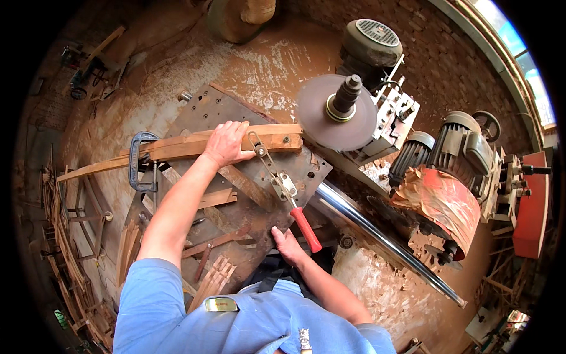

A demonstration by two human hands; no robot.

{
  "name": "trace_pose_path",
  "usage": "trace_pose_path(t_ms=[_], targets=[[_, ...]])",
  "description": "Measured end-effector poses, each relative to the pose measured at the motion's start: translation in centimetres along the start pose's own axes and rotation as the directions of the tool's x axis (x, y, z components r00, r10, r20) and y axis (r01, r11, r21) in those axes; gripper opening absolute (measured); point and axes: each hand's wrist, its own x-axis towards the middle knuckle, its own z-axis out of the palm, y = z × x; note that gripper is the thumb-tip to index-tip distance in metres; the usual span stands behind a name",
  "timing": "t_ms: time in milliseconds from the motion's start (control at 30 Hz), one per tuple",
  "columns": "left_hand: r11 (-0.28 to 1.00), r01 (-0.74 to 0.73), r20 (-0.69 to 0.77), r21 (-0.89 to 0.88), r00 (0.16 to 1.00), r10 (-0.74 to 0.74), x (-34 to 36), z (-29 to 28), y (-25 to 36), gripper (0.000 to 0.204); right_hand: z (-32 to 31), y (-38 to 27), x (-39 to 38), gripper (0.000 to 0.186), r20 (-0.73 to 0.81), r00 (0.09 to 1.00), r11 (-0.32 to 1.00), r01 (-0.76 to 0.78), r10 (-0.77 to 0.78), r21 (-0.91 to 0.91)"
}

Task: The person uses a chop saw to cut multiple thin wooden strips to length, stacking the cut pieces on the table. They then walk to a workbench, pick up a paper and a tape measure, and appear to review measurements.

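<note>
A long, curved wooden piece (177,145) lies across a dark metal plate table (236,227). Draped over its top is my left hand (226,143), the fingers bent round the wood and the thumb pointing right. Close beside that hand, a toggle clamp (283,184) with a red handle (305,229) reaches its slotted arm onto the wood. My right hand (288,245) is at the plate's near edge with its thumb up against it; the other fingers are mostly hidden. A blue-grey C-clamp (139,162) grips the wood farther left.
A large disc (338,113) on a motor spindle stands just past the wood's right end. A shiny steel rail (389,242) runs beneath the plate to the lower right. Motors (454,150) with a torn red cover are at right. Wood offcuts (213,280) lie near my left arm.
</note>
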Motion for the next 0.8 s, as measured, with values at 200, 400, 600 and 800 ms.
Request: trace_pose_path(t_ms=[200,400,600,800], targets=[[0.991,0.064,0.15,-0.118,0.988,-0.046,-0.7,-0.6,-4.8,0.066,3.4,-6.3,0.3,0.068,0.081,0.992,0.99,-0.103,0.095,0.1],[0.927,0.325,0.22,-0.186,0.933,-0.283,-1.8,-0.2,-6.9,0.037,5.4,-5.7,0.1,0.06,0.105,0.982,0.988,-0.157,0.156,-0.003],[0.909,0.41,-0.238,-0.079,0.877,-0.417,-6.6,-8.6,-6.0,0.031,7.6,-0.9,-2.2,0.055,0.13,0.962,0.96,-0.256,0.24,0.117],[0.735,0.67,-0.077,-0.104,0.731,-0.678,-28.0,-17.2,-1.9,0.036,11.7,-2.4,-7.9,0.063,0.176,0.95,0.916,-0.298,0.258,0.267]])
